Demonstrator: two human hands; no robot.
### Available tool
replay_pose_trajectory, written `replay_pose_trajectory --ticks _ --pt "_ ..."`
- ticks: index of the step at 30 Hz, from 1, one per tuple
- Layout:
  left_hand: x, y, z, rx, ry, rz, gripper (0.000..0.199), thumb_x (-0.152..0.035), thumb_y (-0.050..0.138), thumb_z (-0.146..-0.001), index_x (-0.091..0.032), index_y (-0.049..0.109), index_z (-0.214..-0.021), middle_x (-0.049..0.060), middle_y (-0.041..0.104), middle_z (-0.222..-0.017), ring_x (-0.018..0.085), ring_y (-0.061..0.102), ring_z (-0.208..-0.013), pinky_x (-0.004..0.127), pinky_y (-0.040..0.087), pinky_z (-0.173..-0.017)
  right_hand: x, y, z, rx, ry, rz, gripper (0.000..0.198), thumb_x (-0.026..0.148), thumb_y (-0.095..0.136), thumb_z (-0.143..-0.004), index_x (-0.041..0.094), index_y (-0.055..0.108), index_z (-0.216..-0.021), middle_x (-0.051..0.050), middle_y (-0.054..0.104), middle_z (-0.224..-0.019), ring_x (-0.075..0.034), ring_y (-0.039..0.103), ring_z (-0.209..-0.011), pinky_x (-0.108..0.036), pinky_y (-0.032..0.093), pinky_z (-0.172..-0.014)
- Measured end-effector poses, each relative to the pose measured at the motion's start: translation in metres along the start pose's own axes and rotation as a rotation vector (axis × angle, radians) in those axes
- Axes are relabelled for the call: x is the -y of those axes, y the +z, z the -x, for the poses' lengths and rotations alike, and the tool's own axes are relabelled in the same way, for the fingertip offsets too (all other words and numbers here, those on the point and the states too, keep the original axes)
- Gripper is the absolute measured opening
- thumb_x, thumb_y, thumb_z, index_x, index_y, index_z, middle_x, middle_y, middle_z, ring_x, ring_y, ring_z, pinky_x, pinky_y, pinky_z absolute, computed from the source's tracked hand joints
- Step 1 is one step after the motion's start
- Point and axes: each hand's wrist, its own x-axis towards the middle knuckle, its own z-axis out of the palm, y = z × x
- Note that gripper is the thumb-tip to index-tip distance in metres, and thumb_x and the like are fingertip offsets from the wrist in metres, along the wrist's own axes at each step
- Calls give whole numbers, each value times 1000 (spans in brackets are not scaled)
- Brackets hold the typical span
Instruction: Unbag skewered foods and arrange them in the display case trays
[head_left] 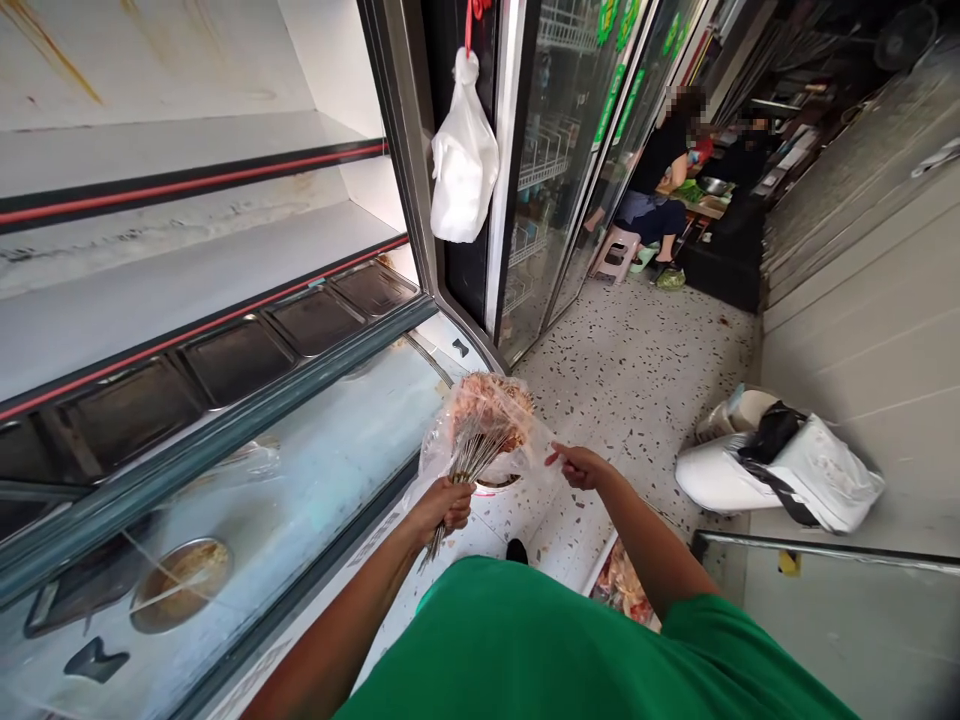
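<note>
My left hand (444, 507) is wrapped round the bare ends of a bundle of meat skewers (480, 450). Their pinkish meat ends (491, 400) point away from me and sit inside a clear plastic bag (435, 440). At the bag's right edge is my right hand (579, 466), thumb and forefinger pinching the thin plastic, with the other fingers curled. Part of a round container (499, 484) shows on the floor behind the bag.
Left stands a display fridge with metal trays (240, 360) and a bowl (182, 585) under glass. A white bag (465, 150) hangs ahead. Bins (727, 470) line the right wall. Packed goods (622, 580) lie by my right side. A person sits on a stool (616, 252) farther off.
</note>
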Motion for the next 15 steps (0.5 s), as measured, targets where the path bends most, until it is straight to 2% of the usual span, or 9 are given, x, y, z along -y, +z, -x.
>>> replay_pose_trajectory --ticks 1,3,5,6,10,13,15 --pt "0 0 2 3 -6 -19 49 -38 70 -66 -20 28 -46 -8 26 -31 2 20 -28 18 12 -32 5 -4 -2 -15 -25 -127 34 39 40 -94 13 59 -84 10 34 -37 -3 20 -24 -13 16 -25" --pt "2 -1 6 14 -19 -41 51 -40 70 -65 -20 28 -45 -8 26 -30 2 19 -28 18 12 -32 17 -12 -8 -69 -97 -351 26 26 40 -95 13 58 -80 7 43 -42 -4 37 -29 -12 32 -31" --pt "5 -1 10 26 -23 -52 51 -40 71 -65 -20 28 -46 -9 26 -31 2 19 -28 18 12 -32 29 -17 -13 -139 -193 -455 20 17 42 -92 14 56 -78 0 56 -54 -7 56 -46 -14 48 -46" --pt "6 -1 12 31 -23 -57 51 -40 72 -65 -20 28 -46 -9 26 -32 2 20 -28 18 12 -32 34 -19 -16 -164 -239 -478 18 15 42 -91 15 55 -79 -2 61 -60 -8 61 -54 -16 52 -54" --pt "9 3 21 68 -29 -47 51 -39 75 -63 -19 30 -50 -10 27 -34 1 19 -28 18 11 -32 53 -22 -25 -214 -463 -539 13 20 44 -91 20 56 -91 -4 67 -79 -11 67 -74 -22 56 -73" --pt "7 7 28 95 -43 -66 51 -40 76 -63 -20 31 -51 -10 28 -35 1 21 -28 19 11 -32 73 -24 -29 -204 -643 -547 13 25 43 -91 21 55 -96 -5 68 -85 -13 67 -82 -25 55 -80" --pt "6 9 33 122 -61 -100 53 -42 76 -63 -20 29 -50 -10 27 -34 2 22 -27 19 11 -31 90 -23 -31 -191 -690 -533 13 25 44 -91 21 54 -98 -5 68 -83 -13 67 -83 -26 54 -81"
